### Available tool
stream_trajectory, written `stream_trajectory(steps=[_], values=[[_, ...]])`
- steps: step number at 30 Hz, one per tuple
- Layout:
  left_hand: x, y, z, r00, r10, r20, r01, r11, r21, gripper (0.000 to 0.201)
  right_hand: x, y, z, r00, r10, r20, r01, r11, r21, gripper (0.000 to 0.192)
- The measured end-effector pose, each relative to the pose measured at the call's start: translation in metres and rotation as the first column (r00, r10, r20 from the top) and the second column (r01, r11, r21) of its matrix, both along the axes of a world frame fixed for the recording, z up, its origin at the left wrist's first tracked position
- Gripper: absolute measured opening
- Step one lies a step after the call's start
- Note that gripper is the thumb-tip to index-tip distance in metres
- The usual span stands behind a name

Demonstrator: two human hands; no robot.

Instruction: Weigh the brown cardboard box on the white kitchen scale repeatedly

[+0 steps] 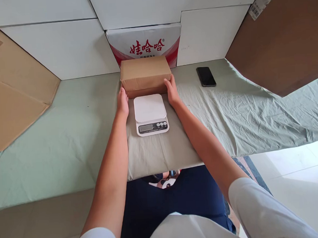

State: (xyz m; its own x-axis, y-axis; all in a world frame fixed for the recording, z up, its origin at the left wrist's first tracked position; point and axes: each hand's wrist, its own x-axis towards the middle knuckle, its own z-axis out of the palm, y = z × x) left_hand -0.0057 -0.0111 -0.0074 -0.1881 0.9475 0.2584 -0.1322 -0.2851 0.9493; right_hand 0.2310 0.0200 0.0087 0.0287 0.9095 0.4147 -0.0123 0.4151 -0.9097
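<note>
A closed brown cardboard box (145, 75) rests on the green-clothed table (68, 140), just behind a white digital kitchen scale (150, 114). My left hand (122, 102) presses against the box's lower left corner. My right hand (171, 91) grips the box's lower right corner, fingers along its side. Both arms reach forward on either side of the scale, whose platform is bare.
A black phone (205, 76) lies to the right of the box. A white carton with red print (145, 43) stands behind it against white panels. Flat cardboard (7, 100) leans at left, a brown board (286, 37) at right. The table's edge drops to a tiled floor.
</note>
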Motion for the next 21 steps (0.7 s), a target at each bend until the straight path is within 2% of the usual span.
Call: stream_trajectory(steps=[3, 7, 10, 12, 14, 17, 21], values=[[-0.011, 0.000, -0.001, 0.999, 0.051, -0.016, -0.051, 0.999, 0.002, 0.091, 0.003, 0.003, 0.000, 1.000, -0.014, -0.016, 0.013, 0.998, -0.058, 0.085], [-0.040, 0.001, -0.001, 0.990, 0.138, -0.030, -0.139, 0.990, -0.013, 0.091, 0.016, 0.013, -0.003, 0.989, -0.097, -0.108, 0.077, 0.982, -0.172, 0.100], [-0.050, 0.003, -0.001, 0.991, 0.130, -0.041, -0.131, 0.991, -0.012, 0.089, 0.024, 0.018, -0.008, 0.986, -0.103, -0.131, 0.070, 0.969, -0.237, 0.091], [-0.044, 0.004, -0.001, 0.993, 0.107, -0.040, -0.108, 0.994, -0.026, 0.093, 0.024, 0.018, -0.011, 0.989, -0.071, -0.129, 0.035, 0.964, -0.263, 0.088], [-0.031, 0.004, -0.001, 0.997, 0.071, -0.028, -0.072, 0.996, -0.043, 0.096, 0.020, 0.015, -0.011, 0.995, -0.020, -0.103, -0.006, 0.969, -0.247, 0.086], [-0.014, 0.003, 0.000, 1.000, 0.016, -0.004, -0.016, 0.999, -0.038, 0.093, 0.008, 0.002, -0.005, 0.998, 0.054, -0.017, -0.056, 0.991, -0.122, 0.081], [-0.008, 0.003, -0.002, 0.999, 0.026, 0.026, -0.025, 0.999, -0.028, 0.089, 0.000, -0.013, 0.007, 0.995, 0.077, 0.061, -0.076, 0.997, -0.029, 0.080]])
